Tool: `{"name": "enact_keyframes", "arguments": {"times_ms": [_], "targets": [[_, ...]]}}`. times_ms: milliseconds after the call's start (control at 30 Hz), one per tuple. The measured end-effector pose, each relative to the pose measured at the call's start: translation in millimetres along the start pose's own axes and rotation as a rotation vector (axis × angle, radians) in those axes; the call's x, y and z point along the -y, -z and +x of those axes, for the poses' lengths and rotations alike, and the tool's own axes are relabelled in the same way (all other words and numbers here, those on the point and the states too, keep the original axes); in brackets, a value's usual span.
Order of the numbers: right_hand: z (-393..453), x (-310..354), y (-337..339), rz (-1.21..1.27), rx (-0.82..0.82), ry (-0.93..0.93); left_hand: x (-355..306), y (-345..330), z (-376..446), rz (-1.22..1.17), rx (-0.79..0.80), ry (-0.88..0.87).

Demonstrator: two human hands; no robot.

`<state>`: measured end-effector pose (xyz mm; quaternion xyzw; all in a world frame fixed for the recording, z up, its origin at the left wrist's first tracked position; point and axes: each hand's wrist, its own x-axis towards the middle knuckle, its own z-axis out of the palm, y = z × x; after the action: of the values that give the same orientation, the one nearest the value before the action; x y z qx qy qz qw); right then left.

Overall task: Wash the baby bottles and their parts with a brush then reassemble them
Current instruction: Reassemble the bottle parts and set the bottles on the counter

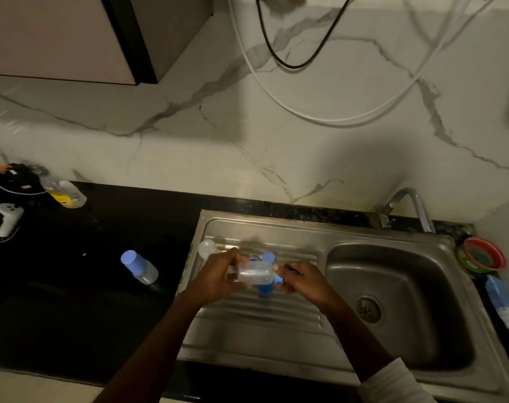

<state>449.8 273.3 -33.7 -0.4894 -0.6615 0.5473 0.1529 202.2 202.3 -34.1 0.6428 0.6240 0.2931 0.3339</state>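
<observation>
Bottle (254, 273) lies sideways over the drainboard, left hand (218, 276) gripping its base, right hand (301, 279) fingers pinching the blue collar (278, 278); blue parts wait beyond the fingers, one capped bottle (139, 266) stands left; washing seems undone

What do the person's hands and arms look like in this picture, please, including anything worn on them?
Both hands are bare, with no gloves, rings or watch visible. The left hand leads back to a forearm uncovered to the frame's edge. The right hand leads to a bare forearm ending in a white sleeve pushed up near the elbow.
</observation>
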Motion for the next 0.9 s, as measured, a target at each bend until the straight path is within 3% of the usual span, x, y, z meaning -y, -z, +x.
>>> {"name": "enact_keyframes", "arguments": {"times_ms": [167,267,333,400,467,533,733,900], "targets": [[4,7,-46,-0.218,-0.019,0.099,21,-13,-23,0.063,0.098,-0.044],[7,6,-62,-0.109,0.03,0.089,29,-16,-31,0.015,0.102,0.035],[15,-1,-59,-0.078,-0.094,0.048,36,-9,-36,-0.006,0.063,0.118],[26,-17,-51,-0.354,-0.206,0.048,41,-1,-40,-0.01,0.059,0.141],[37,-30,-49,-0.687,-0.158,0.024,44,3,-43,-0.011,0.056,0.13],[42,-39,-56,-0.79,-0.085,-0.048,42,5,-45,-0.01,0.046,0.143],[37,-67,-76,-0.697,-0.006,0.001,37,-5,-45,0.09,0.043,0.28],[46,-46,-13,-0.607,-0.048,-0.033,17,12,-20,0.24,0.13,0.352]]}}
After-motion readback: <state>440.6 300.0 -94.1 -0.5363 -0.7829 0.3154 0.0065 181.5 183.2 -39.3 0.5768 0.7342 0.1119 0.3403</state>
